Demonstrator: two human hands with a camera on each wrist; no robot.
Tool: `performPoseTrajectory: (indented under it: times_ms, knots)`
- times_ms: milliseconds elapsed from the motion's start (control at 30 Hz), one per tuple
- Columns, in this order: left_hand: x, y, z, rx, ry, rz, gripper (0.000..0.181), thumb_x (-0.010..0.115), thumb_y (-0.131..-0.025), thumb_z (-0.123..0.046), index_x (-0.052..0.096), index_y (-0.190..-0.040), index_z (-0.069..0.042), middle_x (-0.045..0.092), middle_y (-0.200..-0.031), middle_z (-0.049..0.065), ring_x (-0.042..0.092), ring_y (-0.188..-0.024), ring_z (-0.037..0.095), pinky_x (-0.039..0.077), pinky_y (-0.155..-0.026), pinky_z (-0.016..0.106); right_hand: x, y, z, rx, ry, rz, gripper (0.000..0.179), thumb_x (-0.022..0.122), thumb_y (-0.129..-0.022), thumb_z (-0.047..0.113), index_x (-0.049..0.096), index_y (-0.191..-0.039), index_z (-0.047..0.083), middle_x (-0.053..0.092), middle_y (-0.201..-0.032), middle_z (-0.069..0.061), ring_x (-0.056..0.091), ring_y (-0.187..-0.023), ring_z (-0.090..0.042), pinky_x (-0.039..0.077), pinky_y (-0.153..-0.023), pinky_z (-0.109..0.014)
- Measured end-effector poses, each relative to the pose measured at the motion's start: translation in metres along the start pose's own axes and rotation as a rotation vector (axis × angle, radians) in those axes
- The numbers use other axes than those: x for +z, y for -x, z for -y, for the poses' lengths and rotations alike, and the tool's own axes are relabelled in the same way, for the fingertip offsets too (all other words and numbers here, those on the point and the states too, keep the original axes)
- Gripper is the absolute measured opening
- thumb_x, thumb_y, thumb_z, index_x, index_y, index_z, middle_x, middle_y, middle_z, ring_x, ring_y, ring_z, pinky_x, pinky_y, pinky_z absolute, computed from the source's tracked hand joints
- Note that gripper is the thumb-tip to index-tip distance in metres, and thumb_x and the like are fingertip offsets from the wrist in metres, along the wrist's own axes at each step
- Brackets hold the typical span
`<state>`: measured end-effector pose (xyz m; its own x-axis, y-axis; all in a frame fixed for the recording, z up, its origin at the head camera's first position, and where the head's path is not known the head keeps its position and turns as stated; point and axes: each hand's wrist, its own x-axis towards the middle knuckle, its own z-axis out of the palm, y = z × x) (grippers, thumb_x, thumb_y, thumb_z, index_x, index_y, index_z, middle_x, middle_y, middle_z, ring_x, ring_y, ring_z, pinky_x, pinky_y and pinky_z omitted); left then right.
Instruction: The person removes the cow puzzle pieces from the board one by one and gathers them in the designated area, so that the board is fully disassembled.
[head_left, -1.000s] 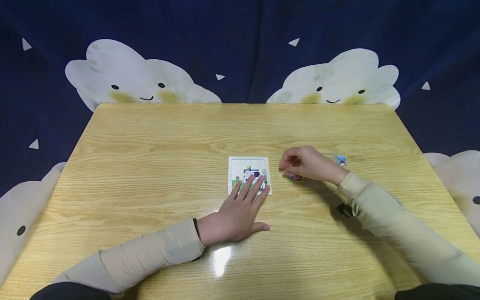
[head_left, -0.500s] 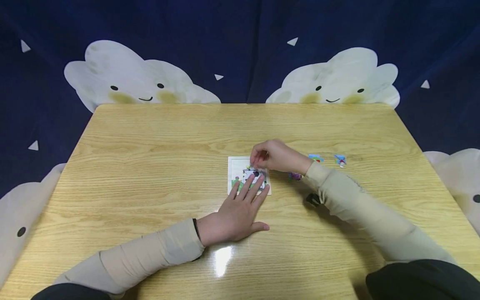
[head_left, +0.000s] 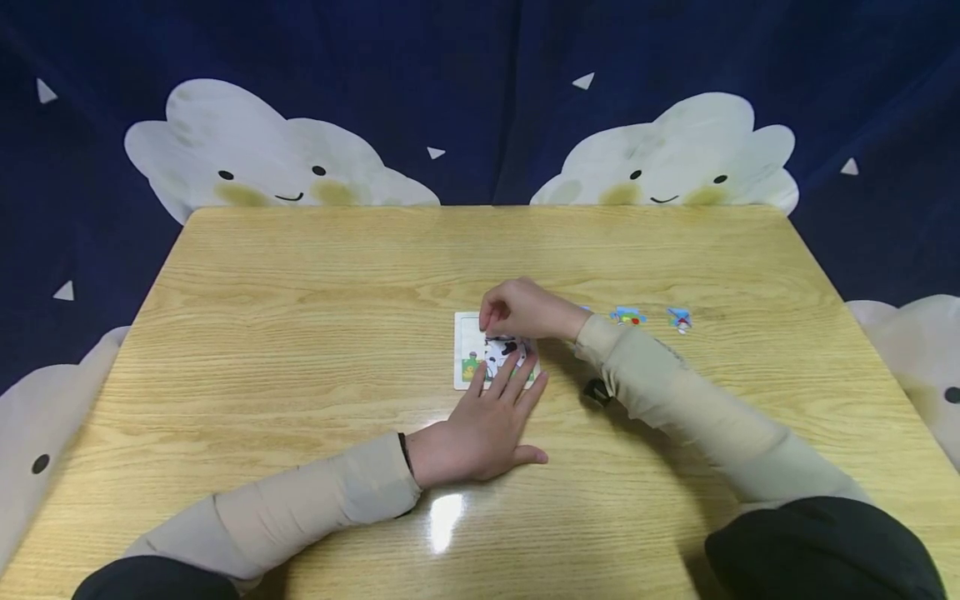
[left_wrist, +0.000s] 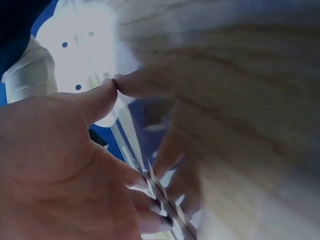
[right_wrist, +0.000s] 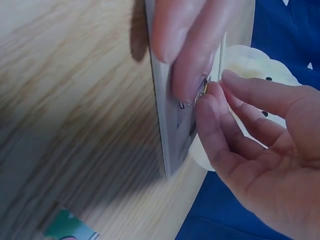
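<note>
The puzzle board (head_left: 468,329) lay flat on the table (head_left: 315,275), near its middle, with both hands upon it. The left hand (head_left: 483,435) had its fingers straight and spread, their tips resting across the near part of the board, while the thumb stuck out to the right and touched the tabletop. The right hand (head_left: 528,308) was at the far side of the board, its thumb and fingertips brought together in a pinch on a puzzle piece (right_wrist: 205,89), of which only a thin edge showed in the right wrist view.

Between the hands, a black-and-white spotted picture (head_left: 508,347) covered part of the board, partly hidden by the left fingers, and a green patch (head_left: 471,367) filled its near left corner. The far left part was plain white.

To the right lay two loose blue pieces, one with red and yellow (head_left: 628,316), the other with red and white (head_left: 680,320). A green piece (right_wrist: 69,226) showed in the right wrist view. Beige sleeves (head_left: 315,510) covered both forearms. Beyond the table hung a dark blue cloth (head_left: 480,75) printed with smiling white clouds (head_left: 262,146).
</note>
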<state>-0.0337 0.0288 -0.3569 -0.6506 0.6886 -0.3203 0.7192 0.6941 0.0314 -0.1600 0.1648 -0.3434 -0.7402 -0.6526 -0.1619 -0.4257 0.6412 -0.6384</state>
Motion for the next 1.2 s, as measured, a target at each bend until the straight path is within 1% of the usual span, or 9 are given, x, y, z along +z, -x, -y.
performPoseTrajectory:
  times_ms: [200, 333, 567, 667, 800, 967, 1100, 1200]
  knots:
    - [0.001, -0.001, 0.001, -0.001, -0.018, 0.007, 0.091, 0.035, -0.094, -0.070, 0.007, -0.159, -0.012, -0.003, -0.164, 0.013, -0.003, -0.149, 0.029, 0.015, -0.117, 0.050, -0.001, -0.002, 0.004, 0.053, 0.028, -0.013, 0.005, 0.069, -0.084, -0.001, 0.071, -0.084, 0.004, 0.068, -0.077, -0.002, 0.062, -0.072, -0.013, 0.050, -0.069, -0.027]
    - [0.003, -0.002, 0.001, -0.003, -0.026, 0.009, 0.092, 0.035, -0.094, -0.071, 0.006, -0.159, -0.013, -0.005, -0.164, 0.012, -0.004, -0.149, 0.029, 0.014, -0.117, 0.050, -0.001, -0.002, 0.005, 0.074, 0.048, -0.030, 0.006, 0.069, -0.082, -0.001, 0.071, -0.082, 0.005, 0.067, -0.075, -0.002, 0.060, -0.069, -0.013, 0.048, -0.068, -0.027]
    - [0.003, -0.002, 0.001, -0.003, -0.020, 0.017, 0.092, 0.034, -0.094, -0.071, 0.004, -0.159, -0.014, -0.006, -0.164, 0.012, -0.005, -0.149, 0.028, 0.013, -0.117, 0.050, -0.003, 0.000, 0.006, 0.075, 0.021, -0.035, 0.008, 0.068, -0.081, -0.002, 0.071, -0.082, 0.005, 0.067, -0.074, -0.003, 0.059, -0.068, -0.013, 0.047, -0.066, -0.027]
    - [0.002, -0.001, 0.001, -0.004, -0.020, 0.021, 0.091, 0.033, -0.094, -0.071, 0.004, -0.159, -0.014, -0.007, -0.164, 0.012, -0.005, -0.149, 0.028, 0.013, -0.117, 0.050, -0.004, 0.001, 0.004, 0.058, -0.031, -0.034, 0.011, 0.067, -0.080, -0.006, 0.072, -0.084, 0.004, 0.068, -0.075, -0.002, 0.061, -0.069, -0.013, 0.049, -0.067, -0.027]
    - [0.002, -0.001, 0.000, -0.003, -0.018, 0.026, 0.091, 0.033, -0.094, -0.071, 0.004, -0.159, -0.014, -0.007, -0.163, 0.012, -0.005, -0.149, 0.028, 0.013, -0.117, 0.050, -0.008, 0.005, 0.002, 0.032, -0.131, -0.019, 0.010, 0.070, -0.081, -0.007, 0.071, -0.088, 0.001, 0.069, -0.079, -0.006, 0.064, -0.072, -0.015, 0.053, -0.070, -0.027]
    - [0.002, -0.001, 0.000, -0.004, -0.021, 0.028, 0.091, 0.032, -0.094, -0.071, 0.003, -0.159, -0.014, -0.008, -0.163, 0.012, -0.006, -0.149, 0.028, 0.012, -0.117, 0.050, -0.011, 0.008, 0.002, 0.004, -0.234, 0.023, 0.011, 0.072, -0.082, -0.008, 0.069, -0.093, -0.004, 0.071, -0.083, -0.012, 0.067, -0.075, -0.018, 0.054, -0.070, -0.028]
    - [0.002, -0.001, 0.001, -0.007, -0.018, 0.024, 0.091, 0.033, -0.094, -0.071, 0.004, -0.159, -0.014, -0.008, -0.163, 0.012, -0.006, -0.149, 0.028, 0.011, -0.117, 0.050, -0.012, 0.009, 0.002, 0.026, -0.303, 0.047, 0.013, 0.071, -0.083, -0.008, 0.069, -0.095, -0.005, 0.071, -0.087, -0.015, 0.068, -0.077, -0.019, 0.054, -0.072, -0.028]
    - [0.003, -0.001, 0.001, -0.008, -0.016, 0.018, 0.091, 0.033, -0.094, -0.071, 0.004, -0.159, -0.014, -0.007, -0.164, 0.012, -0.006, -0.149, 0.028, 0.011, -0.117, 0.050, -0.011, 0.011, 0.002, 0.050, -0.348, 0.055, 0.015, 0.069, -0.083, -0.010, 0.069, -0.096, -0.005, 0.071, -0.088, -0.014, 0.068, -0.078, -0.020, 0.055, -0.072, -0.029]
